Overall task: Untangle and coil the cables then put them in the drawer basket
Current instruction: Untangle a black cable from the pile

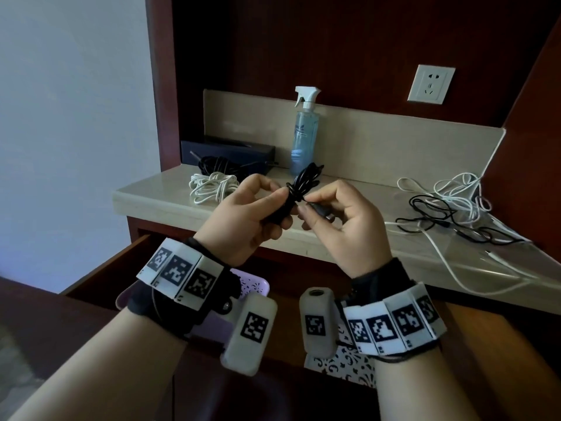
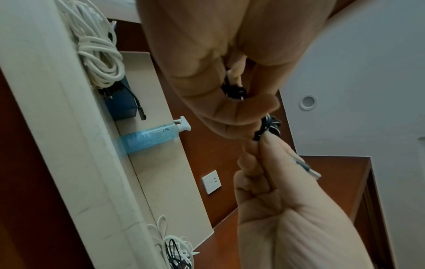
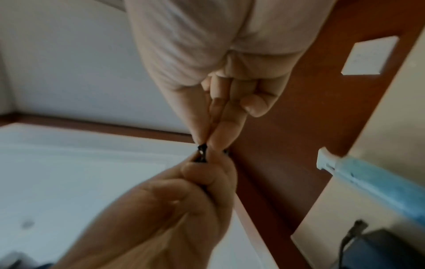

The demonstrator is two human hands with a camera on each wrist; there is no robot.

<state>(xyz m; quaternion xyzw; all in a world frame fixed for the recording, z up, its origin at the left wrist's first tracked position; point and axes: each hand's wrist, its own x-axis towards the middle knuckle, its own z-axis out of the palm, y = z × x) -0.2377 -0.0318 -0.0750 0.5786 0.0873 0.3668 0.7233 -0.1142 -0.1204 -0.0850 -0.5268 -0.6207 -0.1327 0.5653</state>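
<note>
Over the counter edge my left hand (image 1: pixel 267 208) grips a folded bundle of black cable (image 1: pixel 305 179), whose loops stick up past the fingers. My right hand (image 1: pixel 315 212) pinches that cable's plug end (image 1: pixel 323 212) beside the bundle. From the left wrist, the left hand (image 2: pixel 218 76) holds the black cable (image 2: pixel 271 125) and the right hand (image 2: pixel 276 200) holds the silver-tipped plug (image 2: pixel 309 169). The blurred right wrist view shows the right hand (image 3: pixel 220 102) and left hand (image 3: pixel 188 196) meeting on the black cable (image 3: pixel 202 152). A lavender basket (image 1: pixel 258 285) sits in the open drawer (image 1: pixel 121 259) below, mostly hidden by my wrists.
A coiled white cable (image 1: pixel 212 186) and a coiled black cable (image 1: pixel 212 164) lie at the counter's left, before a dark box (image 1: pixel 227 148). A blue spray bottle (image 1: pixel 305 132) stands behind my hands. A tangle of white and black cables (image 1: pixel 449 205) lies right. A wall socket (image 1: pixel 431 85) is above.
</note>
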